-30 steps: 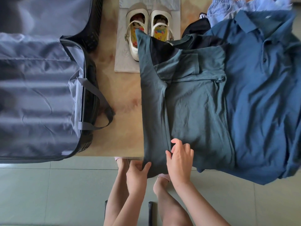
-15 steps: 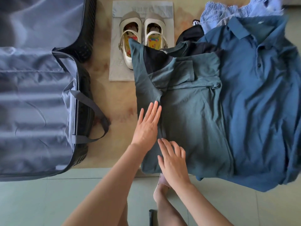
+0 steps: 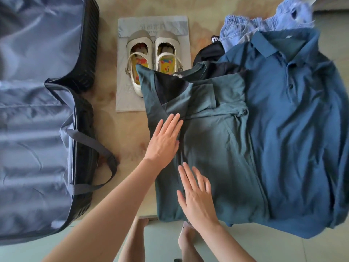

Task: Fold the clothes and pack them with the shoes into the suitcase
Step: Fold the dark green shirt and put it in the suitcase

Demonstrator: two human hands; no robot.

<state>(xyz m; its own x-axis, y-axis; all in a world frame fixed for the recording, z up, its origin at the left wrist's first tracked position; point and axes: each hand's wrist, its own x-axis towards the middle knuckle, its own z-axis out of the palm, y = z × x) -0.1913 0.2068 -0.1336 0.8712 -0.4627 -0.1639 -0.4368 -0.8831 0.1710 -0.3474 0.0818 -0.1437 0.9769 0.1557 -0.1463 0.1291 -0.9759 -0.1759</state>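
Observation:
A dark green shirt (image 3: 217, 140) lies partly folded on the table, its left side turned in over the middle. My left hand (image 3: 164, 142) presses flat on the folded left strip, fingers straight. My right hand (image 3: 196, 193) lies flat on the shirt's lower part, near the table's front edge. A blue polo shirt (image 3: 294, 129) is spread out under and to the right of the green one. A pair of cream shoes (image 3: 151, 59) stands on a grey bag behind the green shirt. The open suitcase (image 3: 37, 129) with grey lining lies on the left.
A light blue garment (image 3: 251, 27) and a black garment (image 3: 207, 52) are bunched at the back right. The suitcase's grey strap (image 3: 94, 146) loops out onto the table. My legs and the green floor (image 3: 264, 248) show below the table's front edge.
Both hands left the shirt's bottom hem. My left hand slid up along the folded strip; my right hand moved up onto the lower part, flattening the cloth.

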